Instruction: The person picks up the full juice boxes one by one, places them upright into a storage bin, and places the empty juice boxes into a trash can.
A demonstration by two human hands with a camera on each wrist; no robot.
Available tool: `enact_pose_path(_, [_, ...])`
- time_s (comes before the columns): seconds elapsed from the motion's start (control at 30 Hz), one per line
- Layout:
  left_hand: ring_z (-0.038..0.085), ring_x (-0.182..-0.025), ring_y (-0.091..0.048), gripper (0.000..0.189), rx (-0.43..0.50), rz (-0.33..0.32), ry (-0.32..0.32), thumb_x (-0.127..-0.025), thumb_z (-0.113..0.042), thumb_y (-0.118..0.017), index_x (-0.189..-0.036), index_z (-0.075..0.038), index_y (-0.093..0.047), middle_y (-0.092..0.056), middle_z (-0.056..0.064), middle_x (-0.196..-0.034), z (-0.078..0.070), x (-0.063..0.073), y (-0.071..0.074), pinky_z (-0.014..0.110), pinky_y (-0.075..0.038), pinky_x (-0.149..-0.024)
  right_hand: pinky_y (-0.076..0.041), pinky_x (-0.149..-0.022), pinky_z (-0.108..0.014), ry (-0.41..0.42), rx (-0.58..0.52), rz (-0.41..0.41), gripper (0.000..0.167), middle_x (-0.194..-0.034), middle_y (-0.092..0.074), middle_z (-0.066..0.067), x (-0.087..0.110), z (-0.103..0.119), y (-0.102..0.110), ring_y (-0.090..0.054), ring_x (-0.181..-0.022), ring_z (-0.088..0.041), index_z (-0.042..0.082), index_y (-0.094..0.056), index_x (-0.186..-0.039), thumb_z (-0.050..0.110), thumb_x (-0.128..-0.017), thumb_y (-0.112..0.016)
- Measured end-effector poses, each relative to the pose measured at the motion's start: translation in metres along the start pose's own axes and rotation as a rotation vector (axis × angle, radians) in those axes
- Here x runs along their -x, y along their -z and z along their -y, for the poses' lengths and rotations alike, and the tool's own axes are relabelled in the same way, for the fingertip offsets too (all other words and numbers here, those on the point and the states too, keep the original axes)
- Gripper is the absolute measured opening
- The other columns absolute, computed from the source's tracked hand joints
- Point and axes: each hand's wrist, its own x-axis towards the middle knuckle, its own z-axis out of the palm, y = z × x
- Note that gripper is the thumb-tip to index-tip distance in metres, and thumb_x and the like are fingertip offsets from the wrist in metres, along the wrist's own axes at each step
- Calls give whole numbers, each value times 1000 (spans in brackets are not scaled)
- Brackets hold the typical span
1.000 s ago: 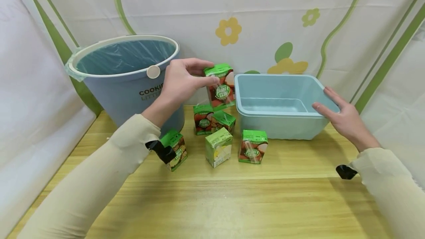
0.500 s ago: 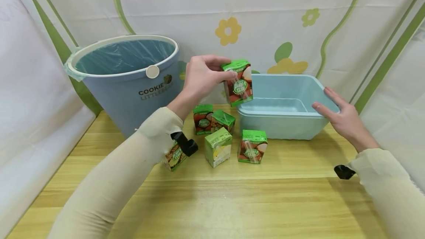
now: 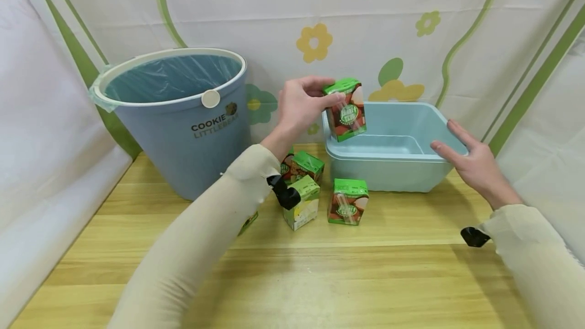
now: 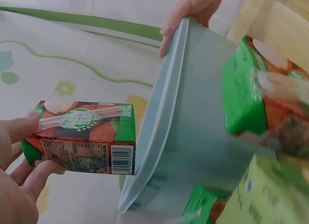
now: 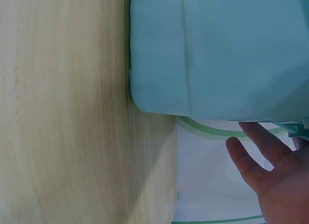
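left hand (image 3: 300,105) pinches carton (image 3: 350,118) near basin (image 3: 388,174) | right hand (image 3: 476,164) grips basin | bin (image 3: 183,138) (plastic liner (image 3: 171,77) inside)

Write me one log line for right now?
left hand: holds drink box near tub | right hand: holds tub's right end | bin: left of tub

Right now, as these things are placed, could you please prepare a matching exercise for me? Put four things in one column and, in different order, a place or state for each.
Things
1. Bucket
2. Tub
3. Light-green carton
4. Raised red-and-green carton

Places and states
A. Touched at the rim by the right grip
B. Held in the left grip
C. Lined with plastic film
D. Partly hidden behind the black wrist device in the head view

Pairs: 1-C; 2-A; 3-D; 4-B
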Motion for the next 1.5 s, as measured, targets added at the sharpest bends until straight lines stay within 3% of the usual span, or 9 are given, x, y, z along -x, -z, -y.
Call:
enact_pose_path(0.27, [8, -94, -71, 33, -1, 0, 0, -89, -30, -88, -121, -24, -82, -81, -6, -107, 8, -1, -25, 25, -58, -82, 3, -127, -73, 0, -11, 17, 79, -174, 2, 27, -1, 2, -3, 14, -166, -29, 48, -8, -167, 54, -106, -58])
enact_pose_path(0.7, [9, -95, -67, 27, 69, 13, 82, -92, -21, -85, -119, -20, -82, -78, -5, -112, 25, -4, -49, 20, -53, -73, 3, -129, -69, 4, -55, -7, 77, -171, -4, 33, -2, -2, -3, 11, -167, -25, 47, -12, -168, 51, -107, -59])
enact_pose_path(1.03, [12, -115, -68, 28, -37, 71, 90, -93, -28, -85, -121, -26, -82, -78, -9, -126, 33, -3, -67, 30, -58, -90, 3, -135, -51, -21, -143, -107, 76, -173, -15, 29, 7, -7, -8, 1, -166, -4, 35, -21, -169, 46, -106, -62])
enact_pose_path(1.17, [12, -114, -70, 27, -63, 90, 83, -93, -28, -84, -120, -24, -82, -78, -7, -127, 34, -3, -73, 29, -59, -90, -2, -136, -47, -45, -139, -131, 73, -172, -17, 30, 10, -8, -8, -1, -166, -5, 42, -23, -167, 48, -106, -62])
enact_pose_path(1.2, [11, -112, -70, 26, -67, 92, 84, -93, -27, -84, -119, -24, -83, -78, -7, -126, 35, -3, -74, 28, -59, -89, -8, -136, -37, -53, -132, -136, 72, -172, -17, 30, 10, -8, -9, -2, -166, -6, 44, -24, -167, 48, -105, -62])
enact_pose_path(1.27, [10, -108, -70, 24, -75, 99, 87, -93, -25, -84, -117, -23, -83, -78, -7, -125, 35, -4, -75, 27, -59, -86, -21, -128, -17, -69, -124, -144, 71, -172, -17, 30, 11, -8, -11, -6, -166, -7, 48, -25, -165, 50, -105, -62])
enact_pose_path(1.33, [11, -104, -71, 23, -77, 114, 87, -93, -23, -84, -116, -22, -83, -79, -6, -121, 35, -5, -76, 27, -59, -83, -30, -109, -1, -82, -121, -155, 70, -172, -17, 29, 12, -8, -12, -10, -165, -6, 50, -26, -164, 51, -104, -63])
enact_pose_path(1.4, [12, -103, -71, 22, -87, 130, 82, -93, -21, -84, -115, -20, -83, -80, -4, -118, 35, -7, -76, 26, -59, -82, -34, -90, 5, -89, -132, -167, 69, -172, -18, 28, 12, -8, -13, -14, -163, -4, 50, -27, -163, 49, -104, -63])
enact_pose_path(1.5, [14, -107, -71, 22, -139, 163, 72, -92, -20, -84, -114, -19, -84, -81, -4, -115, 36, -9, -76, 26, -59, -83, -37, -87, 4, -94, -163, -177, 69, -172, -19, 28, 11, -7, -15, -16, -161, 0, 49, -29, -163, 47, -104, -65])
